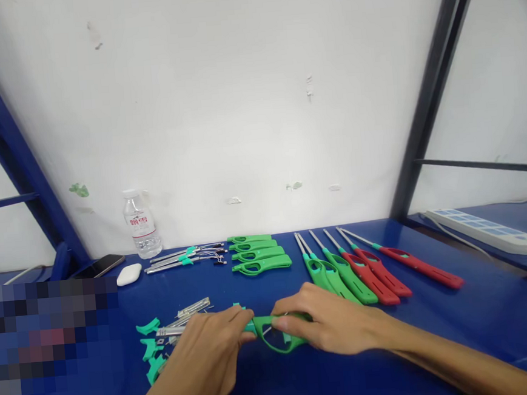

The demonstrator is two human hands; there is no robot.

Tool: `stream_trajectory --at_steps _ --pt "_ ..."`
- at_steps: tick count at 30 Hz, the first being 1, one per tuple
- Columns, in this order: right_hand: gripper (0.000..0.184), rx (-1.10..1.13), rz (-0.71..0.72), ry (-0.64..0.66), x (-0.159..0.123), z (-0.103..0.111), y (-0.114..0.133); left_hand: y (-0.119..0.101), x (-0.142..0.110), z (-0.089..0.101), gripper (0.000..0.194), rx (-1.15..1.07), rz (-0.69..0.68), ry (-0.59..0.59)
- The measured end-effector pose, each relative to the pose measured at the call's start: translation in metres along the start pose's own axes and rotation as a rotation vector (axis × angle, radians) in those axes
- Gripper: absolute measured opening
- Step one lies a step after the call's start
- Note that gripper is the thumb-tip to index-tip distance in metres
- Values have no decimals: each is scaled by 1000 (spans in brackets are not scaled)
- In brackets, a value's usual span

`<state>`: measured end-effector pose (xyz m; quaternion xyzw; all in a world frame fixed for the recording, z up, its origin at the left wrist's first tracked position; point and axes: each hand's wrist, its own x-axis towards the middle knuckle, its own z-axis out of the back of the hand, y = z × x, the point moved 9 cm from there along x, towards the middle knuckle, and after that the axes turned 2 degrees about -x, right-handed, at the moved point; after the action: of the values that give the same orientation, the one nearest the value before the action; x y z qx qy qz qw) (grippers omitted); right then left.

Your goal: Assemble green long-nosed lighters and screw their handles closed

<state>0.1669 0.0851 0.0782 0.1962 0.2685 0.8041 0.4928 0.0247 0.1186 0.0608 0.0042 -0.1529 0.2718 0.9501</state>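
Both my hands meet low in the middle over a blue table [473, 315]. My left hand [212, 350] pinches the front end of a green lighter handle [281, 341], where a metal tube [170, 331] sticks out to the left. My right hand [321, 321] is closed on the handle's upper side near its trigger loop. Small teal plastic pieces [148, 348] and short metal parts [194, 307] lie just left of my left hand.
Further back lie several empty green handles [259, 254], metal tubes with teal collars [183, 257], and finished green lighters [337, 274] and red lighters [388, 270]. A water bottle [141, 225], phone [100, 266] and white case [129, 274] stand back left. A power strip [489, 229] sits right.
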Motion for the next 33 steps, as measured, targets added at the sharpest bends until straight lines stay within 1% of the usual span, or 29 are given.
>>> stream_trajectory --at_steps 4,6,8,10,13,16,19,21,22,24,26,28,30,31,33 --pt "46 223 -115 150 1 -15 -20 -2 0 -5 39 3 -11 20" --pt "51 317 -155 221 1 -21 -25 -4 -1 -6 40 2 -9 32" --pt "54 373 -171 258 0 -23 -26 -6 -1 -5 40 0 -3 50" --pt "55 387 -173 259 -1 -22 -23 -8 -1 -5 37 -7 4 72" --pt "59 359 -152 238 -3 -17 -17 -8 0 -4 32 -29 11 104" --pt "65 335 -122 198 -3 -8 -17 4 0 3 33 -38 37 105" --pt "69 311 -106 86 1 8 -25 26 -3 17 47 -30 109 65" --pt "65 295 -109 -1 4 18 -30 36 -7 27 48 -51 139 23" --pt "62 293 -111 -34 5 21 -32 37 -8 30 47 -62 138 1" --pt "58 300 -114 -71 6 23 -31 32 -9 32 49 -66 115 -41" --pt "59 308 -118 -78 6 19 -27 23 -8 29 54 -41 99 -57" --pt "62 300 -124 -69 5 15 -23 14 -5 22 57 -23 98 -34" --pt "68 267 -124 -54 4 14 -20 9 -2 15 59 -20 107 22" --pt "71 238 -124 -62 4 15 -21 9 -1 14 60 -20 112 47" --pt "74 143 -123 -134 5 26 -26 12 0 15 60 -26 116 62"
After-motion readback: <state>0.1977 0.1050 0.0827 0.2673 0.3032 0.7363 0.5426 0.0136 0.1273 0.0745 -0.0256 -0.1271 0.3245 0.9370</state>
